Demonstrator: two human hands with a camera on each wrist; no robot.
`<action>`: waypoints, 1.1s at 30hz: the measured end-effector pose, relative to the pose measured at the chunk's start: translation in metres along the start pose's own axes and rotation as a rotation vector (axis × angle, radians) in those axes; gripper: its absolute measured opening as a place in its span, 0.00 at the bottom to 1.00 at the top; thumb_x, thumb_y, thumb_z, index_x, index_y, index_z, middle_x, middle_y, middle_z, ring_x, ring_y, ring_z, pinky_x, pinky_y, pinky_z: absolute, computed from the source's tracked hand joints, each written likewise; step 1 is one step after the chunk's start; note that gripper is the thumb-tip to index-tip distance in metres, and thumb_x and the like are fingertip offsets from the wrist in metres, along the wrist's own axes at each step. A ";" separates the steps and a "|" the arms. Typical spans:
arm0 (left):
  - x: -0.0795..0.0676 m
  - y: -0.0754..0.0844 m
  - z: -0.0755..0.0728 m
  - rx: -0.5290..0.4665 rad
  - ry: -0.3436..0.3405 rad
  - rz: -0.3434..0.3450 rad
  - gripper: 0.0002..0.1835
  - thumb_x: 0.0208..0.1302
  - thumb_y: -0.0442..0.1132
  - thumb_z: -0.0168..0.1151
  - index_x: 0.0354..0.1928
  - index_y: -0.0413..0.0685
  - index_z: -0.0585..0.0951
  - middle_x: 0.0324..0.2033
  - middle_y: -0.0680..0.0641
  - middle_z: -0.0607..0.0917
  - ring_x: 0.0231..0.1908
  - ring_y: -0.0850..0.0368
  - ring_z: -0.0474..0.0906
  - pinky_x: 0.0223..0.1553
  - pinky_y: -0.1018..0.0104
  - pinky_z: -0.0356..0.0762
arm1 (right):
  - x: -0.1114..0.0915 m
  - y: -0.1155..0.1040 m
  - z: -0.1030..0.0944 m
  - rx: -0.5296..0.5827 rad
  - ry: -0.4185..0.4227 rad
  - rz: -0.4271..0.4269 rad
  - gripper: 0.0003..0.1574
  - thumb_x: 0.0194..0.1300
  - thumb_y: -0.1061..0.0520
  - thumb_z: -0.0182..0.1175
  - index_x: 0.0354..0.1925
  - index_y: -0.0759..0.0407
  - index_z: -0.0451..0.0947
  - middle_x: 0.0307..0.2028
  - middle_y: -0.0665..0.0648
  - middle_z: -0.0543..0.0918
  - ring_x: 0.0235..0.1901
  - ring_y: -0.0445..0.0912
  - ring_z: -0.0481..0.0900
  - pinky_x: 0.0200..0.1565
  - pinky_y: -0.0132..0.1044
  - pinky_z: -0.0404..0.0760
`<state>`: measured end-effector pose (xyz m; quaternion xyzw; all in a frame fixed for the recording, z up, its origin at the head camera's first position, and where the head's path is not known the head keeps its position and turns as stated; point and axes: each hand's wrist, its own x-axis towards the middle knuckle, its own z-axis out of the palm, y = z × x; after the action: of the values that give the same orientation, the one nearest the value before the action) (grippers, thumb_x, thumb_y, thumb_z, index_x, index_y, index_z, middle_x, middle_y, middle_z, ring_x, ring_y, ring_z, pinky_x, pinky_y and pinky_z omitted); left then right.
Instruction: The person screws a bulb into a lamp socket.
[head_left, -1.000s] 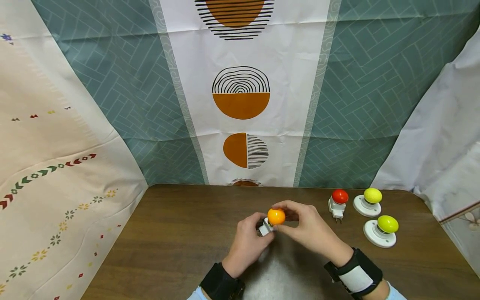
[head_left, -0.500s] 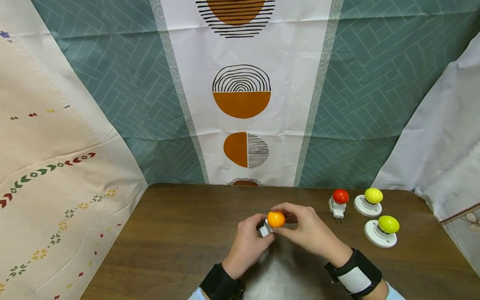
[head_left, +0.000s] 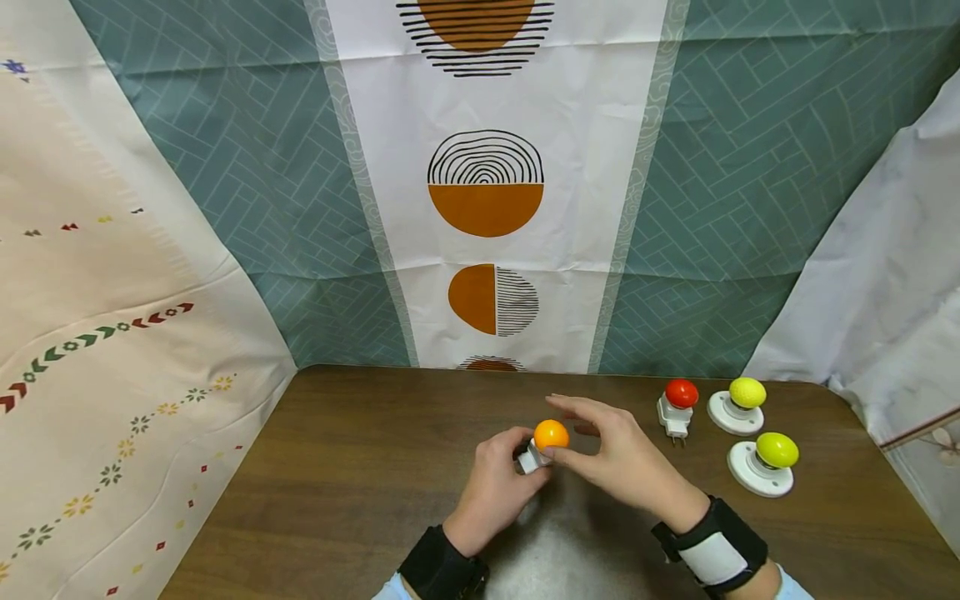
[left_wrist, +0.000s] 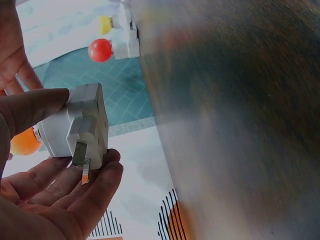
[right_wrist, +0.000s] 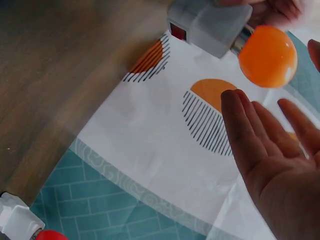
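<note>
My left hand (head_left: 501,468) grips a white plug-in lamp socket (left_wrist: 80,120), thumb on one side and fingers on the other. Two flat metal prongs stick out of the socket, and a red switch shows on it in the right wrist view. An orange light bulb (right_wrist: 267,56) sits in its mouth, with a strip of the metal base showing between bulb and socket. Beside the bulb is my right hand (head_left: 618,458), its fingers spread and extended. In the right wrist view those fingertips (right_wrist: 231,97) are apart from the orange glass.
At the back right of the brown table (head_left: 360,467) stands a red bulb (head_left: 681,392) in a similar plug-in socket. A yellow bulb (head_left: 747,392) and a yellow-green bulb (head_left: 777,448) stand nearby on round white bases. A patterned cloth (head_left: 480,100) hangs behind the table.
The right hand's fingers have spread and come away from the orange bulb, which they pinched earlier. The left hand keeps the socket in nearly the same spot.
</note>
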<state>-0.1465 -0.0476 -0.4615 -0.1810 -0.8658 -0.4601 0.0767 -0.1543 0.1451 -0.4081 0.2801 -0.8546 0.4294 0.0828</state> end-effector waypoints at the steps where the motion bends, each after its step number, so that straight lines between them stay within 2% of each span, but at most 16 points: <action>1: 0.000 0.000 0.000 -0.003 0.000 0.001 0.17 0.52 0.42 0.68 0.46 0.55 0.78 0.36 0.61 0.78 0.31 0.63 0.74 0.30 0.72 0.73 | 0.000 0.000 -0.001 -0.002 -0.014 -0.016 0.37 0.52 0.45 0.68 0.60 0.41 0.69 0.56 0.41 0.72 0.51 0.38 0.72 0.47 0.36 0.73; 6: 0.000 0.000 -0.001 -0.022 -0.004 0.000 0.17 0.52 0.42 0.68 0.46 0.56 0.78 0.36 0.61 0.79 0.31 0.62 0.75 0.31 0.71 0.73 | -0.001 0.000 -0.001 0.024 -0.077 -0.069 0.35 0.55 0.54 0.67 0.60 0.43 0.70 0.58 0.43 0.72 0.54 0.39 0.70 0.50 0.37 0.72; 11: -0.001 0.001 -0.001 -0.011 -0.009 -0.002 0.17 0.53 0.42 0.67 0.46 0.57 0.78 0.36 0.61 0.79 0.32 0.64 0.75 0.32 0.69 0.74 | -0.001 0.002 0.002 0.079 -0.053 -0.108 0.30 0.53 0.59 0.67 0.56 0.49 0.74 0.52 0.47 0.76 0.49 0.40 0.75 0.46 0.37 0.74; 19: 0.000 0.003 -0.002 -0.010 -0.002 -0.016 0.17 0.52 0.43 0.67 0.46 0.56 0.78 0.38 0.62 0.79 0.34 0.65 0.75 0.37 0.62 0.76 | -0.001 -0.001 0.006 0.086 0.044 -0.069 0.26 0.49 0.57 0.71 0.49 0.51 0.79 0.47 0.45 0.79 0.44 0.39 0.77 0.41 0.36 0.76; 22: 0.000 0.003 -0.003 -0.003 0.009 -0.006 0.17 0.52 0.43 0.67 0.45 0.56 0.78 0.37 0.62 0.79 0.34 0.66 0.75 0.36 0.64 0.76 | -0.002 -0.002 0.008 0.084 0.087 -0.059 0.25 0.48 0.56 0.72 0.47 0.53 0.80 0.46 0.44 0.79 0.43 0.39 0.78 0.40 0.37 0.77; 26: 0.000 0.004 -0.003 0.005 0.022 0.013 0.16 0.52 0.43 0.67 0.44 0.57 0.78 0.36 0.63 0.79 0.33 0.65 0.75 0.34 0.66 0.75 | -0.003 -0.003 0.009 0.047 0.133 -0.043 0.24 0.46 0.52 0.73 0.45 0.49 0.80 0.43 0.42 0.79 0.41 0.38 0.77 0.38 0.36 0.77; 30: -0.001 0.004 -0.003 -0.006 0.024 0.024 0.16 0.52 0.43 0.67 0.44 0.57 0.78 0.36 0.62 0.79 0.32 0.65 0.75 0.34 0.65 0.76 | -0.004 -0.006 0.006 0.020 0.144 -0.036 0.27 0.46 0.45 0.72 0.47 0.42 0.79 0.48 0.40 0.77 0.44 0.37 0.76 0.39 0.35 0.77; 33: -0.001 0.005 -0.003 -0.013 0.023 0.024 0.16 0.52 0.43 0.68 0.44 0.57 0.78 0.36 0.62 0.79 0.32 0.65 0.75 0.34 0.65 0.76 | -0.003 -0.007 0.002 0.021 0.105 -0.058 0.29 0.50 0.44 0.70 0.52 0.38 0.75 0.55 0.40 0.73 0.50 0.38 0.73 0.43 0.37 0.76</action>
<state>-0.1435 -0.0481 -0.4566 -0.1866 -0.8595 -0.4670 0.0910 -0.1471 0.1411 -0.4059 0.2828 -0.8361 0.4497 0.1371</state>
